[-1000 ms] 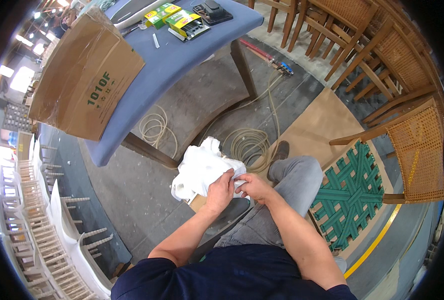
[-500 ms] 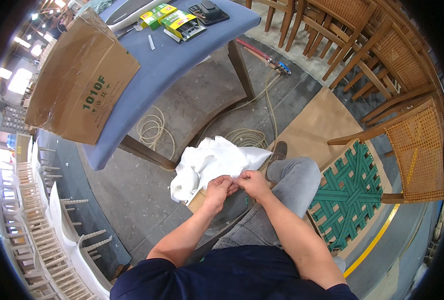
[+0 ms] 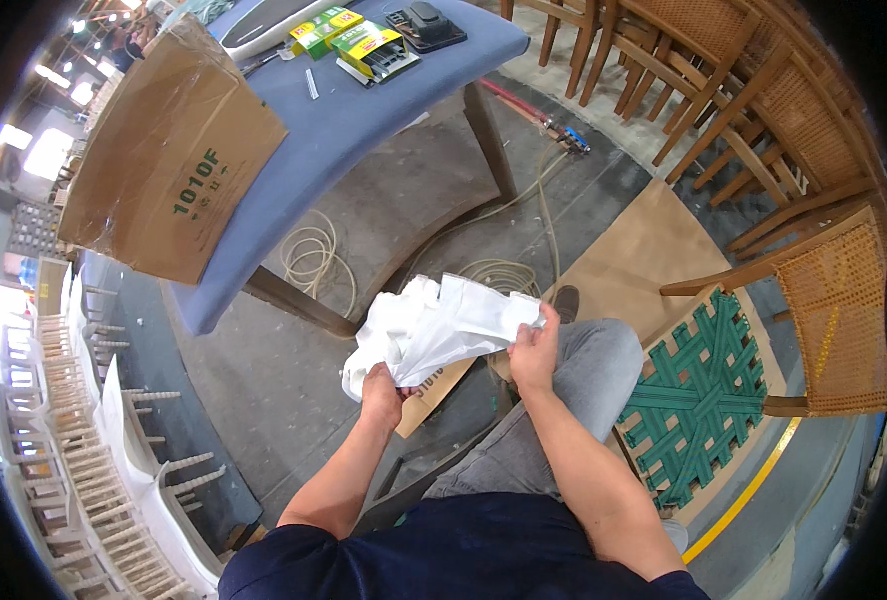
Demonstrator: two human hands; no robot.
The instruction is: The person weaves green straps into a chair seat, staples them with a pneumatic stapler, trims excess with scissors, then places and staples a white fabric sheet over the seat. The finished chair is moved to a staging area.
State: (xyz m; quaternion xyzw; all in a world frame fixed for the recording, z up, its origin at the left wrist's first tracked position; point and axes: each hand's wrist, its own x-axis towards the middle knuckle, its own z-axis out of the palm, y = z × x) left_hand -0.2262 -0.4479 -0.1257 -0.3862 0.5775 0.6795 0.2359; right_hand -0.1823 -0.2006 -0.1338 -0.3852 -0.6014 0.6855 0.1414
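A crumpled white cloth, thin and sheet-like, is stretched between my two hands above my lap. My left hand grips its lower left edge. At the opposite end, my right hand pinches a corner, with the thumb on top. The fingers beneath the cloth are partly hidden. More of the material is bunched up on the far left side. Under it, the flap of a brown cardboard box shows, close to my left hand.
A blue padded table ahead bears a large carton and small green-yellow boxes. Coiled hose lies on the floor. To my right stands a chair with a green webbed seat; stacked cane chairs are beyond. White chairs line the left.
My hands, close together at the cloth's near edge before, have moved apart. The right has gone right and up, the left leftward, and the cloth is now spread between them.
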